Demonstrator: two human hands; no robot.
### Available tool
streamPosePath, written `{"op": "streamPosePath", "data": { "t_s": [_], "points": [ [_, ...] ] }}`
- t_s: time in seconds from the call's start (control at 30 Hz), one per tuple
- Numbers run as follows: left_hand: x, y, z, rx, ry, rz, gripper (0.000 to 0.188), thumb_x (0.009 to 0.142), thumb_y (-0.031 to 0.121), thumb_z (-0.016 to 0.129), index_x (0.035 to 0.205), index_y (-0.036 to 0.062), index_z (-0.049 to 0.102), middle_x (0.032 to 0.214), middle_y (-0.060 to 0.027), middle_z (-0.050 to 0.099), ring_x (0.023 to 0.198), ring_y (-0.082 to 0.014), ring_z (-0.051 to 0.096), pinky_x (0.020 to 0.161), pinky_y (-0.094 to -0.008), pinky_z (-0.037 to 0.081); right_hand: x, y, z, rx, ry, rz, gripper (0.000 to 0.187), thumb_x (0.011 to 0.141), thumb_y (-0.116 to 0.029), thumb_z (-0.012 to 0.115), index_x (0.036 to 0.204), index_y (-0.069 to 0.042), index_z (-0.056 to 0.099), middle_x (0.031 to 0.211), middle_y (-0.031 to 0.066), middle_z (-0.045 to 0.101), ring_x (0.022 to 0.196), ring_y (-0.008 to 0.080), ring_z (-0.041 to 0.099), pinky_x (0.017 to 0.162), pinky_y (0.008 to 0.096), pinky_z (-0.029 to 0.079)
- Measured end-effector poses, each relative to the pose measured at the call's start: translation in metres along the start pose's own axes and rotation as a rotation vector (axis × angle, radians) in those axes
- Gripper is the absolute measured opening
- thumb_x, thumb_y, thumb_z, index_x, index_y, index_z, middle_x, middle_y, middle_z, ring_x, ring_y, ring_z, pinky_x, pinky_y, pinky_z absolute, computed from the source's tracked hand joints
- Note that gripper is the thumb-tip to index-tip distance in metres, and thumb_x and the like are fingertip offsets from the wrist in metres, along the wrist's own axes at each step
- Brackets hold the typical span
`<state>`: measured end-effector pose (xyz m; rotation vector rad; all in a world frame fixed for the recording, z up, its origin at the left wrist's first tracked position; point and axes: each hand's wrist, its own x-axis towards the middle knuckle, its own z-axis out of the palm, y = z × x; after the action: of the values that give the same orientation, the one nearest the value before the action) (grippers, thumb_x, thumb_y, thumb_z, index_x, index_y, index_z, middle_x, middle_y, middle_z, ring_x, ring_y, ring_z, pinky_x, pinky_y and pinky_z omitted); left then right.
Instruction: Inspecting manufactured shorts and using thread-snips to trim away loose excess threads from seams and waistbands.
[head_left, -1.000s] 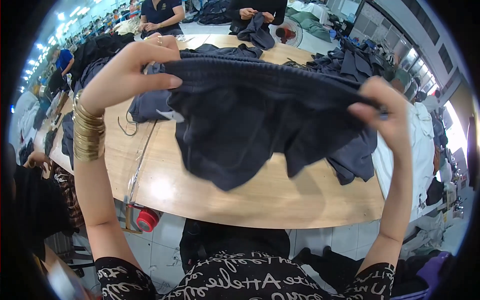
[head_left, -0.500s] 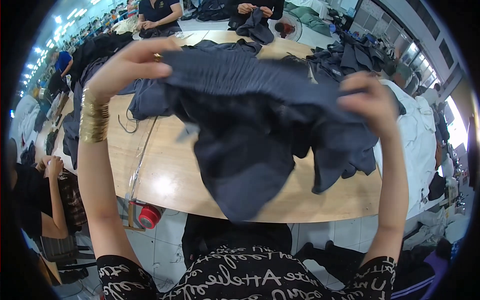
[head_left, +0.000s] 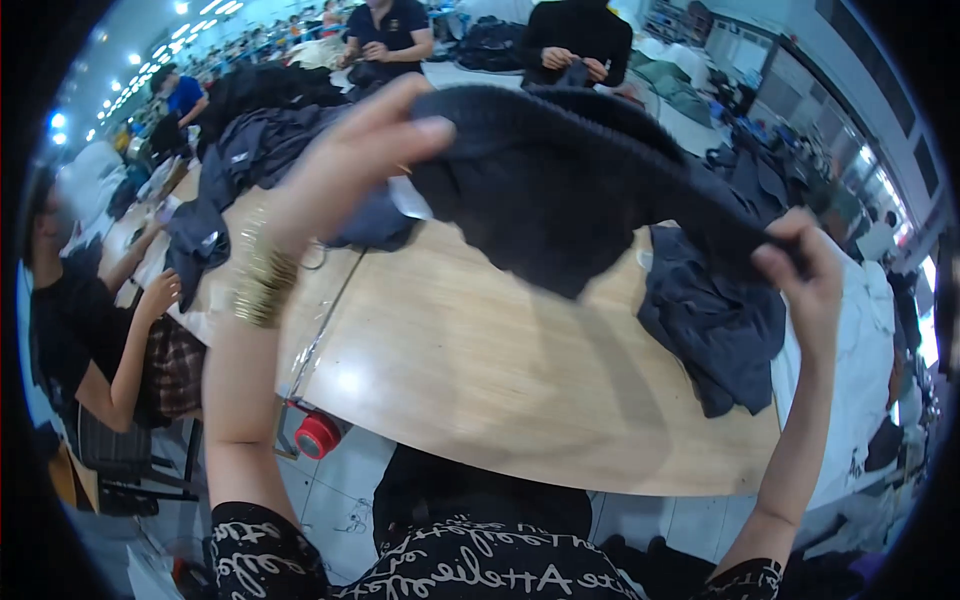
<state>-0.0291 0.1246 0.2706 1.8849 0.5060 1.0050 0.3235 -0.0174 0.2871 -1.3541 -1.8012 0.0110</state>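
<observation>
A dark grey garment with a gathered elastic waistband (head_left: 545, 200) is stretched between my two hands above the table. My left hand (head_left: 370, 150), slightly blurred, grips the waistband at its upper left end. At the lower right end, my right hand (head_left: 812, 268) pinches the band between thumb and fingers. The band slants down from left to right, and the cloth hangs loosely under it; I cannot tell whether it is shorts or trousers. Below and left of my right hand, another dark grey garment (head_left: 715, 320) lies crumpled on the table.
The pale wooden table (head_left: 450, 390) has a taped seam on its left. Dark garments are heaped at the far left (head_left: 265, 145) and far right (head_left: 750, 175). White cloth (head_left: 845, 340) lies along the right. A red round object (head_left: 318, 435) sits below the near edge. A seated person (head_left: 95, 320) works at left; two others work opposite.
The garment has swung up and tilted, its waistband now sloping down to the right. My left hand has moved right, my right hand lower. The view has shifted, showing more of the table.
</observation>
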Motion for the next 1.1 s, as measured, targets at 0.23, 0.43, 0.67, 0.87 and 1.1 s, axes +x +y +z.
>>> {"op": "streamPosePath", "data": {
  "t_s": [0.23, 0.43, 0.67, 0.87, 1.1],
  "points": [
    [-0.072, -0.150, 0.122, -0.152, 0.188, -0.132, 0.039, 0.082, 0.010, 0.067, 0.117, 0.0029, 0.051, 0.107, -0.0104, 0.060, 0.103, -0.0189, 0.058, 0.091, -0.0306, 0.045, -0.001, -0.024, 0.009, 0.111, -0.047, 0.044, 0.016, 0.075, -0.006, 0.068, 0.074, -0.002, 0.053, 0.070, -0.0023, 0.047, 0.065, 0.0060, 0.043, 0.059, 0.0209, 0.033],
    [0.007, -0.100, 0.053, 0.105, 0.277, -0.027, 0.016, 0.087, 0.013, 0.054, 0.099, 0.0051, 0.061, 0.079, -0.0050, 0.060, 0.076, -0.0124, 0.054, 0.070, -0.0299, 0.046, 0.007, 0.043, -0.021, -0.385, -0.174, -0.072, 0.017, 0.078, -0.009, 0.068, 0.085, 0.002, 0.057, 0.077, 0.0063, 0.058, 0.071, 0.0147, 0.054, 0.063, 0.0271, 0.042],
    [-0.019, -0.080, 0.020, 0.831, -0.391, 0.029, 0.014, 0.087, 0.019, 0.056, 0.092, 0.0060, 0.061, 0.086, -0.0162, 0.063, 0.087, -0.0335, 0.061, 0.077, -0.0394, 0.047, -0.044, 0.080, 0.008, -0.297, -0.607, -0.001, 0.020, 0.069, -0.009, 0.069, 0.073, 0.001, 0.052, 0.062, 0.0162, 0.045, 0.055, 0.0251, 0.048, 0.053, 0.0325, 0.037],
    [-0.008, -0.053, 0.029, 0.115, -0.277, -0.031, 0.025, 0.092, 0.019, 0.055, 0.102, -0.0031, 0.060, 0.089, -0.0033, 0.066, 0.081, -0.0054, 0.052, 0.078, -0.0257, 0.045, -0.037, 0.066, -0.048, 0.091, 0.026, 0.128, 0.013, 0.080, -0.006, 0.063, 0.081, -0.001, 0.052, 0.076, -0.0011, 0.049, 0.073, 0.0074, 0.047, 0.065, 0.0219, 0.036],
    [0.010, -0.029, 0.025, 0.472, 0.161, 0.093, 0.017, 0.086, 0.012, 0.058, 0.100, 0.0038, 0.061, 0.076, -0.0158, 0.062, 0.069, -0.0281, 0.061, 0.067, -0.0340, 0.049, -0.014, 0.035, -0.053, -0.409, 0.047, -0.022, 0.013, 0.073, 0.005, 0.058, 0.085, 0.001, 0.056, 0.076, 0.0112, 0.059, 0.070, 0.0220, 0.060, 0.062, 0.0301, 0.044]
  ]
}}
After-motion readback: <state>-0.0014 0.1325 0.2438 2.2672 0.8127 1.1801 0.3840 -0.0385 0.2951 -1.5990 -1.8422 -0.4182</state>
